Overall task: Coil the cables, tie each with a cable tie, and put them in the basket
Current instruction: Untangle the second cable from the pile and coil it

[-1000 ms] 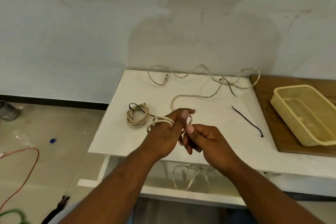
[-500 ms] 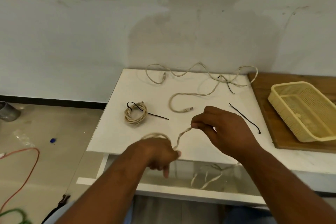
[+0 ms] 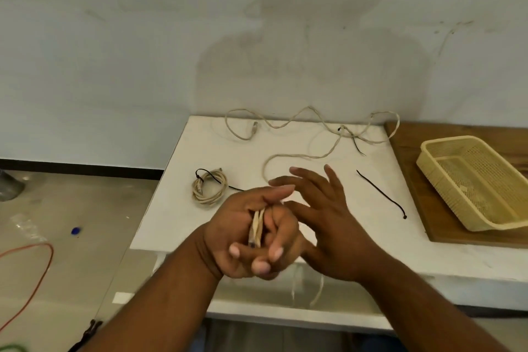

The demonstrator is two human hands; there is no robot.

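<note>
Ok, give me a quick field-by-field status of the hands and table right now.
left hand: grips beige cable loops
right hand: fingers spread, holding nothing
tied coil: on white table, black tie round it
loose cable: uncoiled, back of the table
spare cable tie: lying free, right of the hands
basket: on wooden board, no coil inside

Open tabletop (image 3: 395,171) separates the loose cable tie (image 3: 377,187) from the basket (image 3: 485,180).

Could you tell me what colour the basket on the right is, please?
Pale yellow basket, clearest in the head view.
</note>
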